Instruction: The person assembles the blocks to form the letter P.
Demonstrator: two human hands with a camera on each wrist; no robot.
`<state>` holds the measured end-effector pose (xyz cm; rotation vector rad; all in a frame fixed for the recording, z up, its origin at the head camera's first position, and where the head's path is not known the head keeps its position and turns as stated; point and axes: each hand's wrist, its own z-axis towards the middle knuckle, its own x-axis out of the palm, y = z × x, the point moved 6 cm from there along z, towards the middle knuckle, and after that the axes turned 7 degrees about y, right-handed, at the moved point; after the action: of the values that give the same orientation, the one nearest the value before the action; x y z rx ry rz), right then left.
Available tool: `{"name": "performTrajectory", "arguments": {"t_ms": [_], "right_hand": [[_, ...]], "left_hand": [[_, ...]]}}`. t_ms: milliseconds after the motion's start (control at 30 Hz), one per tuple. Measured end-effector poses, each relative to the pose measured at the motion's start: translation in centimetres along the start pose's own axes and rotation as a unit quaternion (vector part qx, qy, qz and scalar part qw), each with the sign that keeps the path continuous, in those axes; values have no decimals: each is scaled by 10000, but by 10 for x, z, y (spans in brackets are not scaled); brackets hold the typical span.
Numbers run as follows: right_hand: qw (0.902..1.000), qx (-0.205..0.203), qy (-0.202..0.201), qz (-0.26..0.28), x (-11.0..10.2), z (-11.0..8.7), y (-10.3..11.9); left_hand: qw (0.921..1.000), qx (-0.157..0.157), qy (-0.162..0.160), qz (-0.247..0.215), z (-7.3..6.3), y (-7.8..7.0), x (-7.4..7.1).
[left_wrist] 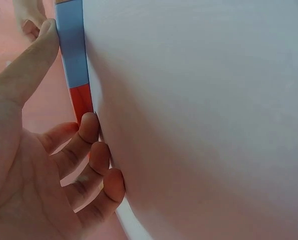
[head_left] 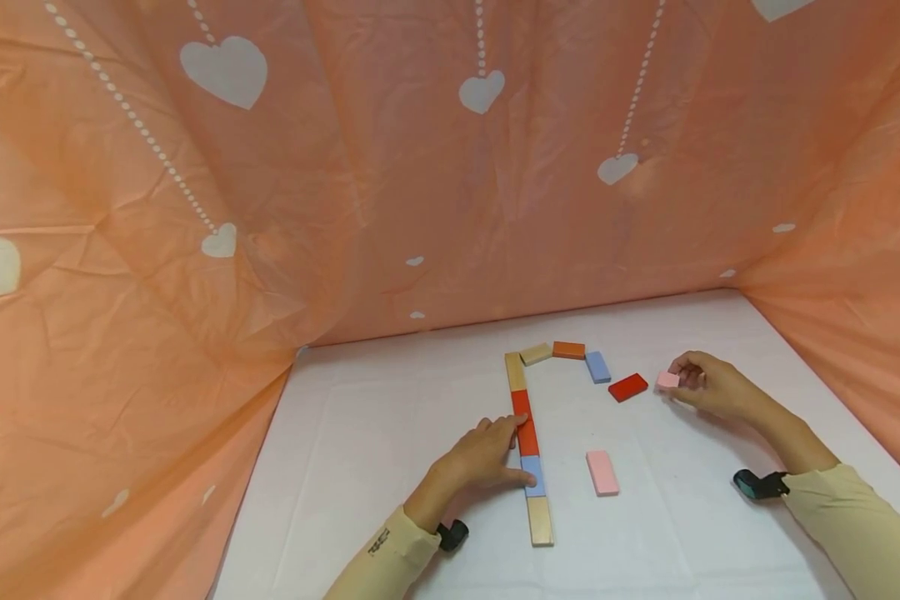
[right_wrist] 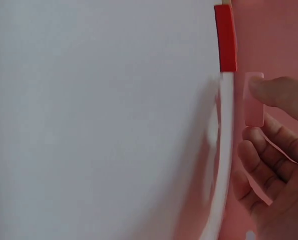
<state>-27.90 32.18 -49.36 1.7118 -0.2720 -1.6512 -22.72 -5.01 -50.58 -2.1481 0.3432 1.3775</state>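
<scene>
A straight row of flat blocks lies on the white table: a wooden block (head_left: 515, 372), red ones (head_left: 527, 437), a blue one (head_left: 532, 467) and another wooden block (head_left: 540, 522). My left hand (head_left: 482, 457) rests against this row with fingers loosely spread, the index finger on the red part and the thumb at the blue block (left_wrist: 72, 47). On the right, my right hand (head_left: 712, 387) pinches a small pink block (head_left: 667, 380) between thumb and fingers. In the right wrist view the pink block (right_wrist: 254, 105) looks raised off the table. A separate red block (head_left: 628, 387) lies just left of it.
From the row's far end a curve continues with a wooden block (head_left: 536, 354), an orange block (head_left: 568, 350) and a blue block (head_left: 597, 367). Another pink block (head_left: 602, 472) lies alone between the hands. An orange cloth (head_left: 420, 167) with white hearts hangs behind the table (head_left: 360, 433).
</scene>
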Motion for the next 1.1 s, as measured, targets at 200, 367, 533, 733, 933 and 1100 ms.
{"name": "performTrajectory", "arguments": {"t_ms": [200,367,533,733,933,1100], "right_hand": [[9996,-247,-93,50,4,7,17],[9990,-395,-95,163,12,13,26],[9986,-465,55,241,22,21,33],[9959,-841,36,318,28,26,45],[9958,-813,195,378,37,34,50],[9953,-768,397,425,45,38,55]], "left_hand": [[10000,6,-17,5,0,1,1],[10000,-2,-14,-4,0,1,1],[10000,-9,-11,-9,0,0,0],[10000,-11,18,-46,0,0,0],[10000,-65,22,-33,0,1,-1],[10000,-77,24,-7,-1,0,-1]]}}
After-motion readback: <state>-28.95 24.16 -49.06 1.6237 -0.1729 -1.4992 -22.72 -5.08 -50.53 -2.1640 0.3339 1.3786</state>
